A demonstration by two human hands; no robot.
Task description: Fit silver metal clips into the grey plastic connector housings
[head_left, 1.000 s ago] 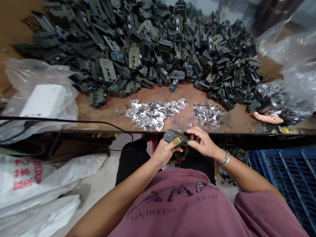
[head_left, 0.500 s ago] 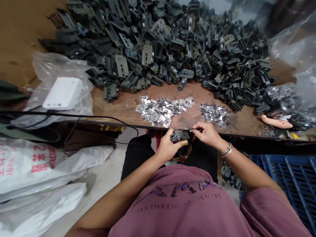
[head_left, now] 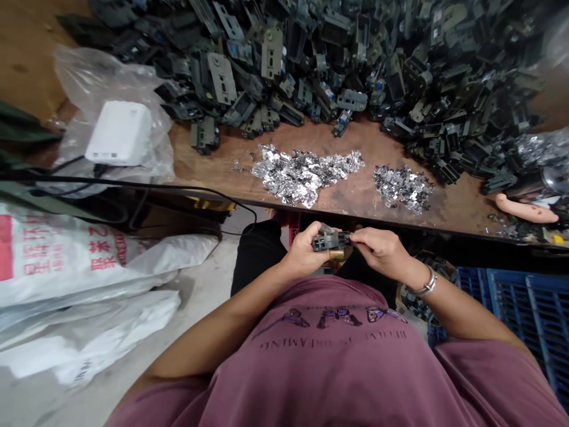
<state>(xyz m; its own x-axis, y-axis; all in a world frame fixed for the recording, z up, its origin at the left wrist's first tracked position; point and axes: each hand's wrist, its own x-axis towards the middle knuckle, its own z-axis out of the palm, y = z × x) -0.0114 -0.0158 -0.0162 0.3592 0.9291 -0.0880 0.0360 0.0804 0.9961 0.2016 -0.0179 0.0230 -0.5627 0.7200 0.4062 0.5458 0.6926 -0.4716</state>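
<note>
My left hand [head_left: 304,254] is closed around a dark grey plastic housing [head_left: 328,239] with slots in it, held just off the table's front edge above my lap. A brown-gold cover [head_left: 340,254] shows beneath the housing, seemingly around a left fingertip. With thumb and fingers pinched together, my right hand [head_left: 381,249] meets the housing's right end. Whatever sits in that pinch is hidden. Beyond the hands, a large heap of shiny small metal pieces [head_left: 302,175] and a smaller heap of metal pieces [head_left: 403,187] lie on the wooden table [head_left: 208,172].
A big pile of similar dark housings [head_left: 267,71] covers the back of the table. At left sits a white box [head_left: 119,133] on clear plastic, with a black cable [head_left: 195,191] along the edge. White printed sacks [head_left: 106,267] lie at lower left; a blue crate [head_left: 515,296] stands at right.
My right hand has brought its pinch against the housing's right end; a tiny bright piece seen at its fingertips before is now hidden. The housing has turned slightly. The camera view has shifted.
</note>
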